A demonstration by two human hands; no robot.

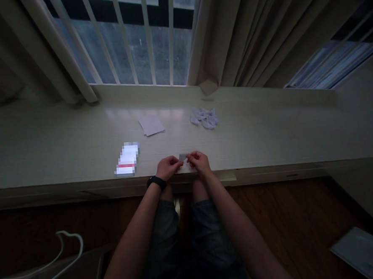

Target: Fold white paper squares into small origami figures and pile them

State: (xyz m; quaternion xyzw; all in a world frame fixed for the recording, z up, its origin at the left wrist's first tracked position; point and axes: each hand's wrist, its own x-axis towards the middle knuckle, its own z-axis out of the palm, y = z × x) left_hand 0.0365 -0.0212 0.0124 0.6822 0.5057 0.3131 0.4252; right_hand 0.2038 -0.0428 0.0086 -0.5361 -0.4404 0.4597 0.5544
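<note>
Close to the front edge of the pale ledge, my left hand [169, 166] and my right hand [198, 161] pinch a small piece of paper [183, 157] between them. The paper looks greyish, and the fingers cover part of it. Farther back lies a stack of square white paper sheets [151, 125], slightly fanned. Right of the stack sits a loose pile of folded or crumpled white paper pieces [204, 118]; their exact shape is too blurred to tell. A dark band circles my left wrist.
A lit phone-shaped thing [127, 159], pixelated, lies left of my hands on the ledge [268, 130]. Curtains [249, 34] and a barred window [136, 41] stand behind. A white cable-like loop [81, 247] is at lower left, a flat pale object [367, 250] at lower right.
</note>
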